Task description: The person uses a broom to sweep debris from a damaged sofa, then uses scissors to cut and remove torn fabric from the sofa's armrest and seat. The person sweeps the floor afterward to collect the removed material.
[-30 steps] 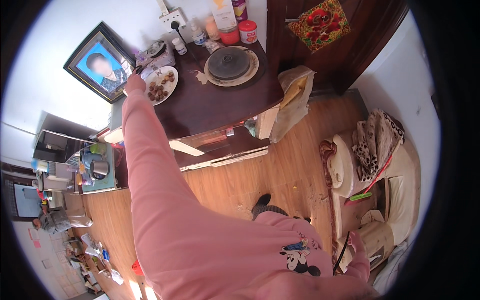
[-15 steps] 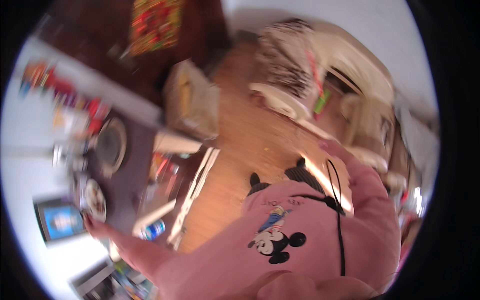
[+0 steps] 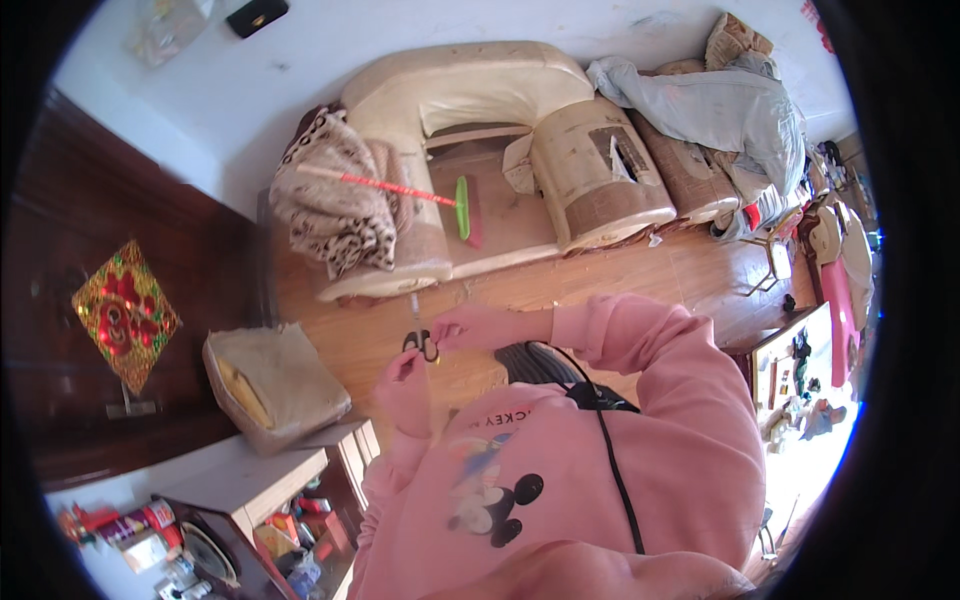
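A pair of scissors [image 3: 421,346] with dark handle loops is held out in front of my pink sweatshirt, its blades angled away over the floor. My left hand [image 3: 402,372] has its fingers closed at the near loop. From the other side, my right hand [image 3: 468,327] pinches at the handles too. A small yellow spot shows beside the loops; what it is cannot be made out. Beyond the hands is a worn cream sofa [image 3: 470,75], with a broom [image 3: 461,208] lying on it, red-handled and green-headed.
A cardboard box [image 3: 285,385] stands left of my hands, near a dark door [image 3: 60,300] with a red-gold diamond ornament. A cabinet [image 3: 250,480] with cluttered shelves is at the lower left. Leopard-print fabric [image 3: 330,200] drapes over the sofa's left arm. A glass-topped table [image 3: 770,375] is at right.
The view has swung right, from the cabinet toward the sofa. My left hand, earlier stretched out to the cabinet top, is now beside my right hand at the scissors.
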